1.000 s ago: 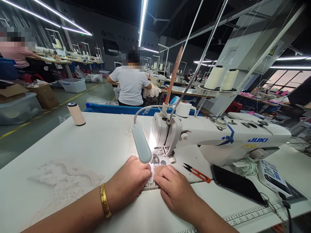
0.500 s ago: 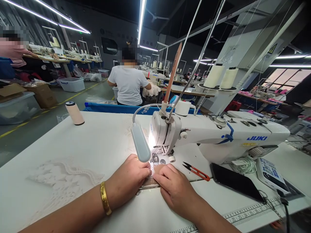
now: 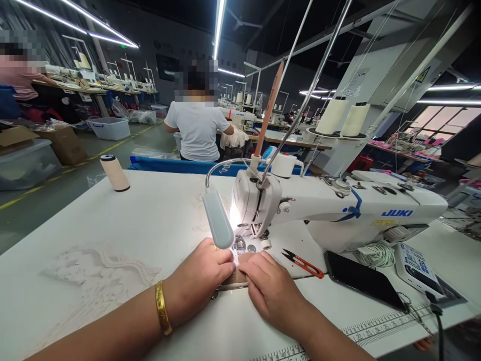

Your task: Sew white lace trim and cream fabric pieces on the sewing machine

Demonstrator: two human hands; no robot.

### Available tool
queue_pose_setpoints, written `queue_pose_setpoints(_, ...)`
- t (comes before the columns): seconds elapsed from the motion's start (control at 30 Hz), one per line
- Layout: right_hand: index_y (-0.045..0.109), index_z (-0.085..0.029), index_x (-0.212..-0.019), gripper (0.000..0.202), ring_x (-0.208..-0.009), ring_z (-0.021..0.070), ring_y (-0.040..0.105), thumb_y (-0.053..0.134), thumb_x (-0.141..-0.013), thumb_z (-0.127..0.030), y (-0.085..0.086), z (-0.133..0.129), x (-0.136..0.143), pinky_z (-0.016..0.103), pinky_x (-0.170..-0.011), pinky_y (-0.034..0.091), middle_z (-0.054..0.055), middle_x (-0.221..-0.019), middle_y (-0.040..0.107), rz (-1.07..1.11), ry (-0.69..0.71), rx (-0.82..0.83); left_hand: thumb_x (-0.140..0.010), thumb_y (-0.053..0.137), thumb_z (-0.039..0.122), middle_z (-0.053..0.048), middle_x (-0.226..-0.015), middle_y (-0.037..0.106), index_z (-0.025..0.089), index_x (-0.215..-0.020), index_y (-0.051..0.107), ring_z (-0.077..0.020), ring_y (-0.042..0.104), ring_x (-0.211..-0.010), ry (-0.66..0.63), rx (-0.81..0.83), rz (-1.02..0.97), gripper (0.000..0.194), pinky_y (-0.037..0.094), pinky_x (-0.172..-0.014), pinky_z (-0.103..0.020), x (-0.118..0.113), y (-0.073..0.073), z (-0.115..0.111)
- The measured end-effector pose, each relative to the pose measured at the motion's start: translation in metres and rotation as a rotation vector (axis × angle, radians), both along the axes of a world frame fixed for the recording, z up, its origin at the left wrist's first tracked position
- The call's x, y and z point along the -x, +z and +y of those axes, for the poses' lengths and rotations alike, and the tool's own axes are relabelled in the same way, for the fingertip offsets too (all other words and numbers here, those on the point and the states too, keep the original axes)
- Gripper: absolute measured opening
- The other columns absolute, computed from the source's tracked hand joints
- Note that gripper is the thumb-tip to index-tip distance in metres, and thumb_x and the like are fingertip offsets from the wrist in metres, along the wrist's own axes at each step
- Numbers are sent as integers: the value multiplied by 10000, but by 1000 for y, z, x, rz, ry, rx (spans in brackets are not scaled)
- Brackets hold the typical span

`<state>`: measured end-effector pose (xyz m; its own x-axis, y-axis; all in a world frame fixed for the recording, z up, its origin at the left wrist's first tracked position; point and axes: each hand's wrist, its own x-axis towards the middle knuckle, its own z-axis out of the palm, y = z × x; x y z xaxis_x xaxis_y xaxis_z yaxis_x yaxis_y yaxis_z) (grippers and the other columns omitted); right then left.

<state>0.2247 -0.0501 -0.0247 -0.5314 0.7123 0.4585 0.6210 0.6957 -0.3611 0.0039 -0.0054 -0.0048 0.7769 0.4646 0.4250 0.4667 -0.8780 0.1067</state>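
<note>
A white sewing machine (image 3: 323,200) stands on the table, its lamp (image 3: 218,220) lighting the needle area. Just in front of the presser foot, my left hand (image 3: 201,268) pinches a narrow strip of white lace (image 3: 236,259) from the left. Opposite it, my right hand (image 3: 268,281) has thumb and forefinger closed at the lace's right edge, beside a small tan patch. Both hands rest low on the machine bed, fingertips nearly meeting. My fingers and the lamp hide part of the strip. More pale lace (image 3: 108,265) lies spread on the table, left of my left forearm.
Red-handled thread snips (image 3: 303,263), a black phone (image 3: 363,281) and a coiled cable (image 3: 376,254) lie to the right. A peach thread cone (image 3: 115,173) stands at the far left edge. A ruler strip (image 3: 387,323) runs along the front. A co-worker (image 3: 198,125) sits ahead.
My right thumb and forefinger have shifted slightly at the lace edge. My left hand stays nearly in place, and the whole view has tilted a little.
</note>
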Motion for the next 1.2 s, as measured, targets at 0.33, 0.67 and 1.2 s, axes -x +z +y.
queue_pose_setpoints(0.33, 633, -180, -1119, 380, -812, 233, 424, 418, -883, 27, -2, 2, 3, 337, -671, 391, 53, -890, 519, -28, -28, 52, -912, 501, -3, -32, -818, 669, 162, -785, 614, -183, 569, -736, 3, -22, -6, 237, 415, -648, -319, 2, -2, -6)
queue_pose_setpoints(0.67, 617, -208, -1278, 426, -804, 260, 485, 406, -945, -47, -5, 7, 5, 366, -659, 453, 69, -892, 554, -96, -113, 60, -891, 525, 7, -23, -870, 681, 168, -774, 600, -172, 595, -776, 76, -46, -1, 213, 438, -719, -310, 1, -2, 9)
queue_pose_setpoints(1.2, 495, -188, -1408, 382, -788, 222, 659, 396, -1041, -226, -7, 10, -4, 331, -702, 553, 45, -885, 651, 67, -201, 6, -940, 507, 100, -21, -795, 621, 179, -735, 550, -164, 529, -716, 176, 144, -5, 224, 398, -693, -295, -3, -2, 14)
